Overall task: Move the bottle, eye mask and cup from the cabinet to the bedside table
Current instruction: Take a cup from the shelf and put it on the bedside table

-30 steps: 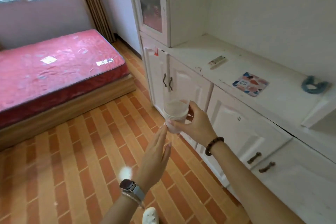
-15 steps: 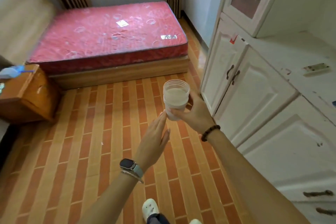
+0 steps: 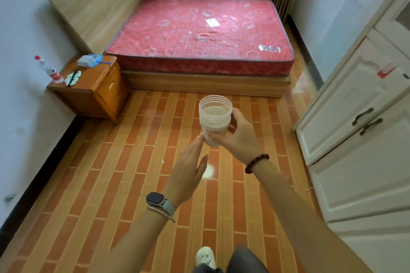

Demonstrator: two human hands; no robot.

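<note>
A translucent white plastic cup [image 3: 214, 117] is held upright over the floor by my right hand [image 3: 238, 137], which grips its lower right side. My left hand [image 3: 188, 170] is flat with fingers together, its fingertips touching the cup's base from below left. The wooden bedside table [image 3: 97, 86] stands at the left by the wall. On it a clear bottle [image 3: 47, 68] with a red cap and red label stands at the far left corner, and a white eye mask [image 3: 73, 77] lies beside it.
A grey and blue object [image 3: 89, 61] lies at the table's back. A bed with a red mattress [image 3: 199, 33] fills the far middle. The white cabinet [image 3: 359, 117] runs along the right. Orange brick-pattern floor [image 3: 111, 173] lies between them.
The view has swung left from the cabinet toward the bed and bedside table, which is now fully in view. The cup stays in my right hand with my left hand under it.
</note>
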